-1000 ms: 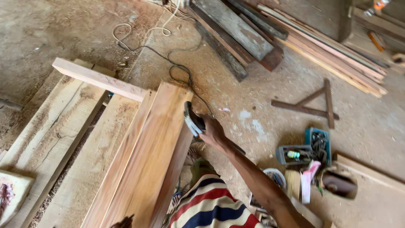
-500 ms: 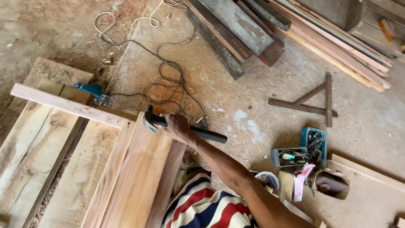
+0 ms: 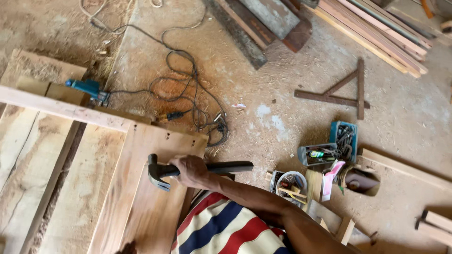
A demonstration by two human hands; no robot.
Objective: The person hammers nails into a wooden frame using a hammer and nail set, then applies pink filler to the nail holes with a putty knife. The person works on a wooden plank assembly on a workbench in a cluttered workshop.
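My right hand (image 3: pixel 190 171) is shut on a black claw hammer (image 3: pixel 226 167), gripping the handle close to the head. The hammer lies level, head (image 3: pixel 157 173) to the left, over the near end of a reddish-brown plank (image 3: pixel 141 211). That plank has small holes near its far edge. My arm reaches in from the lower right, above my striped shirt (image 3: pixel 221 230). My left hand is out of view.
Pale rough planks (image 3: pixel 28 155) lie at left under a cross batten (image 3: pixel 61 109). A blue power tool (image 3: pixel 87 87) and tangled black cable (image 3: pixel 188 94) lie beyond. Blue boxes of nails (image 3: pixel 329 146), a bowl of bits (image 3: pixel 291 186), a wooden square (image 3: pixel 339 94) and stacked timber (image 3: pixel 372 33) are at right.
The view has shifted, so the planks sit lower and more floor shows. My right hand has kept hold of the hammer and carried it nearer along the reddish plank.
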